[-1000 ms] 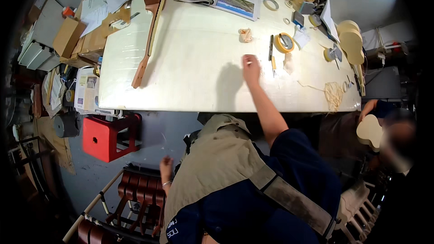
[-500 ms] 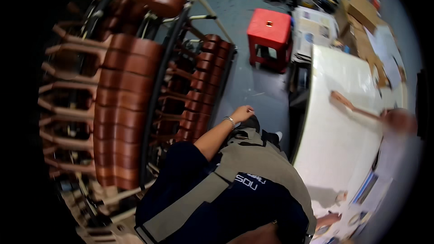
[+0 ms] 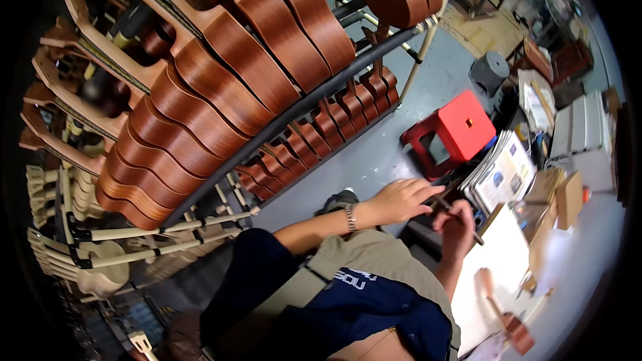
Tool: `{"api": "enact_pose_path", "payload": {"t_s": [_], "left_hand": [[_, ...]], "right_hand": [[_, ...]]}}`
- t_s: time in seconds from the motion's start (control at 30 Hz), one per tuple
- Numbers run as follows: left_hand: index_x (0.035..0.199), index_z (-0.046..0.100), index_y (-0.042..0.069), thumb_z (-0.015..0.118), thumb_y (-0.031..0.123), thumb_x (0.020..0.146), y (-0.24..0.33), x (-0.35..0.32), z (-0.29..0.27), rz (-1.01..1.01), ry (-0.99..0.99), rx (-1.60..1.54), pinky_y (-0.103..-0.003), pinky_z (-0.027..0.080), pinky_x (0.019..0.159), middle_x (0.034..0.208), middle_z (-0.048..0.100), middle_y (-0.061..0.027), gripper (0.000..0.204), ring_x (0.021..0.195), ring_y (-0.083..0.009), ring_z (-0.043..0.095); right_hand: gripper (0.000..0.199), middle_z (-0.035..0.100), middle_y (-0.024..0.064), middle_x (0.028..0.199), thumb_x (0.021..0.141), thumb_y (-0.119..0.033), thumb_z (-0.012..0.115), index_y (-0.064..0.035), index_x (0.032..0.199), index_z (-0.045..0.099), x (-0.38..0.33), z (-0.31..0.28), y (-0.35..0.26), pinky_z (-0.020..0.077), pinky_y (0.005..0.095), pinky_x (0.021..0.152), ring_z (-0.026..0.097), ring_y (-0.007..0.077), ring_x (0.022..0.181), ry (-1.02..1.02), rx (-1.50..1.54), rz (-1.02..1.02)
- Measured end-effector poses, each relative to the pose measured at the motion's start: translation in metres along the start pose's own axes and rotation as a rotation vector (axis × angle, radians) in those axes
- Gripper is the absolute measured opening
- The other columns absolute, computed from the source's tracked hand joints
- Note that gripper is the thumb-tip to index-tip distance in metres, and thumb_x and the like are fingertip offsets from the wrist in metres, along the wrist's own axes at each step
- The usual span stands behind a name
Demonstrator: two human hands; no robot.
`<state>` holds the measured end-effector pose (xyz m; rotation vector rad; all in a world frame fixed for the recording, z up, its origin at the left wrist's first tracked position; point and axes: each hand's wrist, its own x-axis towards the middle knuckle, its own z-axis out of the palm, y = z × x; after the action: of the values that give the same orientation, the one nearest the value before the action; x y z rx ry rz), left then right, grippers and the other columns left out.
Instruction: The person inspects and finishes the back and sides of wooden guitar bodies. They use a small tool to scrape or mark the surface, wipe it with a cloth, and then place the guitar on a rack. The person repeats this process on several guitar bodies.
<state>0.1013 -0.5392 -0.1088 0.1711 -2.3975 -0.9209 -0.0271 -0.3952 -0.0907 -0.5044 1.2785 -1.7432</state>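
Between brown guitars and a white table, the right hand grips a dark stick, the half-open left hand near its upper end, contact unclear, where a slackened grip could drop it.

A rack of cream tubes and black padded bars carries a tightly packed upper row of reddish-brown, curved wooden ukulele bodies, their necks pointing to the left. Below and beyond the long black bar runs a lower row of similar brown wooden bodies. The smooth blue-grey floor bears a red plastic stool with a hole in its square seat, and, farther off, a dark grey round-cornered stool. At the lower right, a glossy white-topped table has one brown wooden ukulele lying on it, its outline slightly blurred.
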Motion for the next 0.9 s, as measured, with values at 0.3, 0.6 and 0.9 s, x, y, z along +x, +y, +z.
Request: {"api": "enact_pose_path", "payload": {"t_s": [0.3, 0.6, 0.9], "left_hand": [[0.078, 0.053, 0.009, 0.066, 0.025, 0.074, -0.04, -0.005, -0.096, -0.187, 0.144, 0.444, -0.033, 0.039, 0.065, 0.07, 0.05, -0.0046, 0.021, 0.066, -0.0219, 0.052], [0.069, 0.049, 0.012, 0.066, 0.033, 0.075, -0.05, 0.036, -0.106, -0.439, 0.091, 0.427, -0.03, 0.038, 0.059, 0.059, 0.049, 0.0008, 0.028, 0.064, -0.0151, 0.053], [0.074, 0.05, 0.004, 0.053, 0.026, 0.085, -0.011, -0.011, -0.137, -1.092, 0.361, 0.803, -0.039, 0.04, 0.062, 0.069, 0.053, -0.0112, 0.025, 0.066, -0.0311, 0.053]], "right_hand": [[0.03, 0.052, 0.0033, 0.062, 0.092, -0.031, 0.043, -0.0043, 0.083, 0.053, 0.132, 0.098, -0.013, 0.0335, 0.0204, 0.051, 0.047, 0.0079, 0.054, -0.502, -0.199, 0.487], [0.028, 0.06, 0.0087, 0.072, 0.097, -0.022, 0.038, 0.0, 0.093, 0.055, 0.231, 0.099, -0.051, 0.0421, 0.0218, 0.056, 0.056, 0.0119, 0.064, -1.169, -0.428, 0.471], [0.04, 0.046, 0.005, 0.05, 0.091, -0.045, 0.047, -0.0064, 0.08, 0.045, 0.359, 0.069, -0.089, 0.0359, 0.0208, 0.044, 0.043, 0.0117, 0.042, -0.932, -0.017, -0.052]]}}
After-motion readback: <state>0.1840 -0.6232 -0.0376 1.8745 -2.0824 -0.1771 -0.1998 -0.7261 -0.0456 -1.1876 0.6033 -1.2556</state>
